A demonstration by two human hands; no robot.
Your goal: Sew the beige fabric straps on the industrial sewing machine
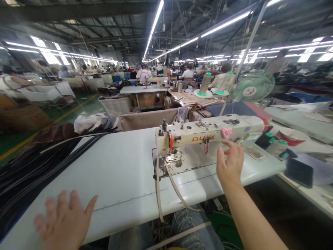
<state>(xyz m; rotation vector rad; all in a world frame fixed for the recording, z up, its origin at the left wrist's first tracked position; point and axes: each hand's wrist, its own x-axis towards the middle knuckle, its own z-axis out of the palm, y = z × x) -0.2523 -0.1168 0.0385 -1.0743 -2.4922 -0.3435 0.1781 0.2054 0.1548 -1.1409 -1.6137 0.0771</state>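
My left hand (pixel 63 222) is over the left front part of the pale sewing table (pixel 125 173), fingers spread and nothing in it. In front of the white sewing machine's arm (pixel 187 133) is my right hand (pixel 231 159); its thumb and forefinger are apart, with nothing visible between them. The forefinger's tip is just below a pink clip-like piece (pixel 226 132) on the machine. Two lengths of narrow beige strip (pixel 159 187) run from the needle area over the table's front edge. Another beige strip (pixel 182 236) lies across my lap, apart from both hands.
Long black strips (pixel 33 173) are heaped along the table's left side. At the right are thread cones (pixel 277 147), a dark phone-like slab (pixel 299 172) and a green fan (pixel 255 86). Beyond the table stands a fabric-lined bin (pixel 145 119); other people sit farther back.
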